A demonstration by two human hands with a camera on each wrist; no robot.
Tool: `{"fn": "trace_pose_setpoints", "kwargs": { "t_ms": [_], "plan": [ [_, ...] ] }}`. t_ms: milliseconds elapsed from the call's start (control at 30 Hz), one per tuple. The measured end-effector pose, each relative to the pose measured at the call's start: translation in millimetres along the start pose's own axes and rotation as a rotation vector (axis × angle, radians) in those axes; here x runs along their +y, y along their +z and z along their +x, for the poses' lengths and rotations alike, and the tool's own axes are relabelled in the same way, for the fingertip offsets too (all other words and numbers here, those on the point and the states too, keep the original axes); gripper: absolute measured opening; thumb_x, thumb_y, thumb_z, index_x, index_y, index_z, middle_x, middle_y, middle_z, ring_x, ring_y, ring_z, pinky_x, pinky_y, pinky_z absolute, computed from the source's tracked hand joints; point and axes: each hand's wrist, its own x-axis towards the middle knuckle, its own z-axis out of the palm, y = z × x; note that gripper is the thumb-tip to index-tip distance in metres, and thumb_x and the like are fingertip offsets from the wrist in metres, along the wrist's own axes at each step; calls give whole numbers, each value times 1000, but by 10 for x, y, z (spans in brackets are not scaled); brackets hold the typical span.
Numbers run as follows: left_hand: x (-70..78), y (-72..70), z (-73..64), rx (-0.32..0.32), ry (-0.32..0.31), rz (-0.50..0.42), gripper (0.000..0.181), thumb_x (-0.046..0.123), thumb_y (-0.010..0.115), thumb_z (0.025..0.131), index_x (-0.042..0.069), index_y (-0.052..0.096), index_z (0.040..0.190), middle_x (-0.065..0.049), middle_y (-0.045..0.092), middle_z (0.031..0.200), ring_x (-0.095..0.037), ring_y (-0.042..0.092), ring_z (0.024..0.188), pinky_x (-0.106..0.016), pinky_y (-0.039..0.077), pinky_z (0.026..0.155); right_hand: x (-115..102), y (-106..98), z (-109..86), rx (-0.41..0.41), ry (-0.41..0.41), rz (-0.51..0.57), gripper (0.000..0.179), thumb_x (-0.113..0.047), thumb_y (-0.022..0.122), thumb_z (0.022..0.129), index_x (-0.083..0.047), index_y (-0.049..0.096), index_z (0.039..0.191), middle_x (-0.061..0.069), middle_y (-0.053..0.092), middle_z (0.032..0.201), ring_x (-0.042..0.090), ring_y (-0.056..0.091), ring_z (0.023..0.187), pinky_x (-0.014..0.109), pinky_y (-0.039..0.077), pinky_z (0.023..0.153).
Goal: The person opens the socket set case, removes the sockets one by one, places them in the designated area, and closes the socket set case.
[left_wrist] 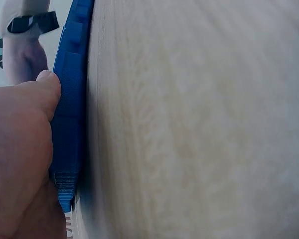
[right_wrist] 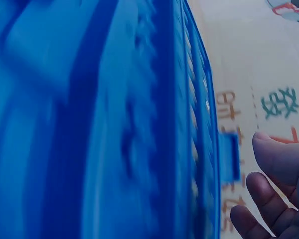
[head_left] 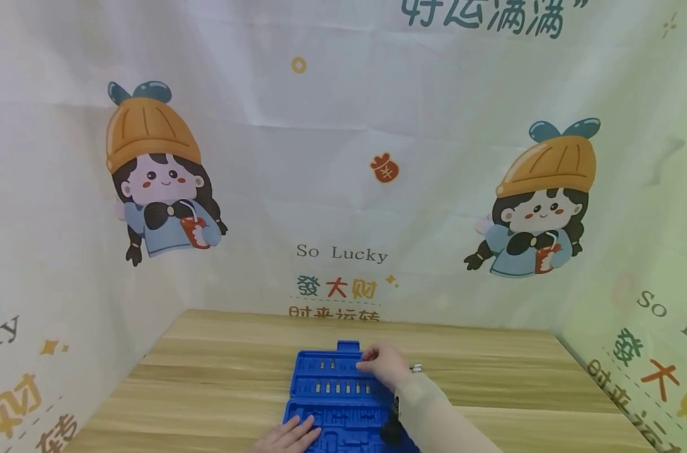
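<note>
An opened blue plastic bit case [head_left: 343,406] lies on the table, its upper half holding small metal screwdriver bits [head_left: 342,388] in two rows. My left hand [head_left: 289,435] rests on the case's lower left part with fingers extended; in the left wrist view its thumb [left_wrist: 49,92] touches the case's side. Over the upper right of the case is my right hand [head_left: 385,365], close to the upper row. In the right wrist view its thumb [right_wrist: 281,157] and fingers [right_wrist: 264,194] are apart, and no object shows between them.
Small silver metal pieces [head_left: 415,368] lie on the wooden table [head_left: 207,377] just right of the right hand. A latch tab [head_left: 348,345] sticks out from the case's far edge. Printed cloth [head_left: 332,126] hangs behind and beside the table.
</note>
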Motion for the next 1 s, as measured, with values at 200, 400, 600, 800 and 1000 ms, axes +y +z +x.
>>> {"fn": "trace_pose_setpoints", "kwargs": {
  "t_ms": [200, 400, 600, 800, 1000],
  "plan": [
    [12, 43, -1, 67, 30, 70, 57, 55, 47, 96, 16, 57, 135, -3, 57, 136, -23, 57, 120, -36, 53, 86, -60, 303, 78, 3, 59, 21, 19, -20, 75, 85, -9, 69, 99, 1, 64, 95, 25, 55, 90, 54, 40, 86],
    [-2, 100, -12, 172, 61, 140, 56, 56, 54, 92, 17, 59, 133, -1, 59, 134, -18, 57, 119, -32, 52, 86, -106, 470, 141, 47, 111, -43, 21, -25, 76, 83, -14, 72, 101, 3, 66, 102, 36, 52, 104, 59, 35, 93],
    [5, 125, -14, 196, 46, 117, 55, 54, 57, 91, 18, 59, 133, -1, 59, 134, -19, 57, 119, -33, 53, 84, -134, 548, 199, 46, 205, -130, 18, -30, 76, 83, -18, 74, 96, 14, 61, 118, 45, 43, 121, 62, 23, 103],
    [-7, 124, -33, 183, 68, 103, 55, 52, 54, 94, 18, 56, 136, -1, 55, 138, -21, 55, 122, -32, 50, 90, -137, 612, 299, 53, 322, -129, 11, -31, 77, 82, -24, 75, 90, 24, 51, 127, 49, 35, 126, 64, 25, 102],
    [-76, 168, -37, 274, 175, 147, 56, 48, 56, 94, 12, 55, 136, -7, 55, 137, -23, 55, 121, -21, 8, 114, -156, 658, 352, 49, 344, -180, 19, -33, 77, 82, -19, 77, 94, 23, 55, 122, 47, 41, 121, 61, 29, 101]
  ]
}}
